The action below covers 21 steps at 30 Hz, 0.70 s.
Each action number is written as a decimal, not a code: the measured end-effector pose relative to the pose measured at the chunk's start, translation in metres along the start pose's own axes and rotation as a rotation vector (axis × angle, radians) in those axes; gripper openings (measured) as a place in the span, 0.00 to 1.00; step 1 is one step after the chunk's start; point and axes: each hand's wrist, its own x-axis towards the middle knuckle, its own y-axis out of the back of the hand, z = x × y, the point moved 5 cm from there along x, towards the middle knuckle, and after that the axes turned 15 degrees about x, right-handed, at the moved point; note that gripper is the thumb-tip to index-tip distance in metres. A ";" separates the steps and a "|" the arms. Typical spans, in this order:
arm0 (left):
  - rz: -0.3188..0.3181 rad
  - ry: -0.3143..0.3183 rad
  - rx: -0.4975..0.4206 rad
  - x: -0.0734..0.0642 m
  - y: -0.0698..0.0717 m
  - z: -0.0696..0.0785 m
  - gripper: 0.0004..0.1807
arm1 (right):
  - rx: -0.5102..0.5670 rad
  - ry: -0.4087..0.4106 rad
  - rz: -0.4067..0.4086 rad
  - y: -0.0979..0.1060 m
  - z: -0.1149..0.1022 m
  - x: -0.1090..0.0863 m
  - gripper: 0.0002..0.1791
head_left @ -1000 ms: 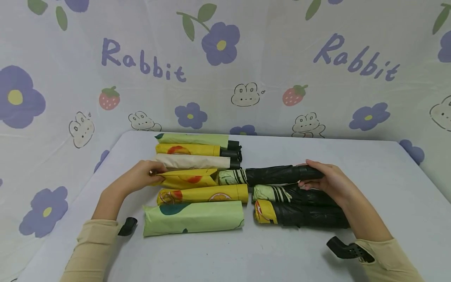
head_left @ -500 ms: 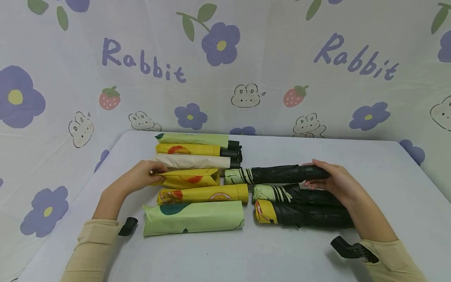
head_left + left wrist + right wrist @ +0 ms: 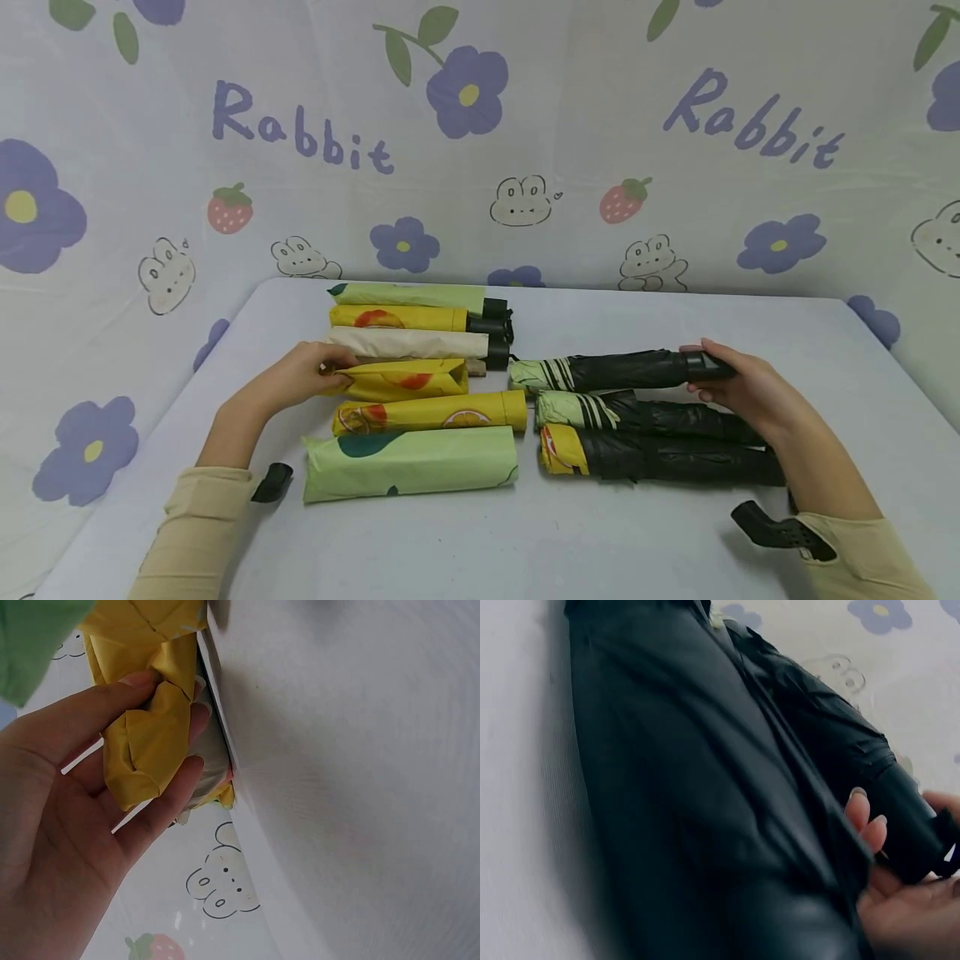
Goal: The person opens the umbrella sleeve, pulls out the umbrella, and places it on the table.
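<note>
Yellow fabric, bunched at its left end, is pinched between the thumb and fingers of the left hand (image 3: 311, 367): it belongs to a limp yellow cloth sleeve with orange fruit prints (image 3: 401, 381), lying on the left of the table. The right hand (image 3: 738, 379) grips the black handle of a slim folded black umbrella with a pale green striped end (image 3: 622, 371), right of the sleeve. That umbrella has slid rightward over the last second, and a plain gap now parts its striped end from the sleeve's open mouth, where the two met before; the left hand has stayed put. Umbrella and sleeve therefore appear fully separated. Just near of the held umbrella lie a second black umbrella with green stripes (image 3: 652, 417) and a black umbrella with a yellow end (image 3: 667, 457), both partly under the right forearm, so they probably crowd any lowering there. Near left are a flat yellow sleeve with orange slices (image 3: 435, 412) and a wide light green sleeve (image 3: 412, 467). Far left, a beige-sleeved umbrella (image 3: 412, 342) sits close behind the pinched sleeve, with a yellow-sleeved umbrella (image 3: 401, 317) and a green-sleeved umbrella (image 3: 408, 294) beyond, before the rabbit-print cloth (image 3: 300, 50).
</note>
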 end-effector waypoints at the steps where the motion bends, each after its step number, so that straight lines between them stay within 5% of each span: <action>1: -0.002 0.001 0.001 0.000 0.000 0.000 0.08 | -0.007 0.003 -0.006 0.002 0.000 -0.001 0.18; 10: -0.001 -0.010 -0.003 0.002 0.000 0.000 0.07 | 0.007 0.059 -0.050 0.018 0.002 -0.015 0.18; 17: -0.002 -0.013 -0.002 0.001 -0.001 0.000 0.08 | -0.365 0.078 0.160 0.034 0.003 -0.029 0.20; 21: -0.001 -0.021 -0.001 0.000 -0.001 0.001 0.08 | -0.435 0.012 0.218 0.040 0.009 -0.032 0.29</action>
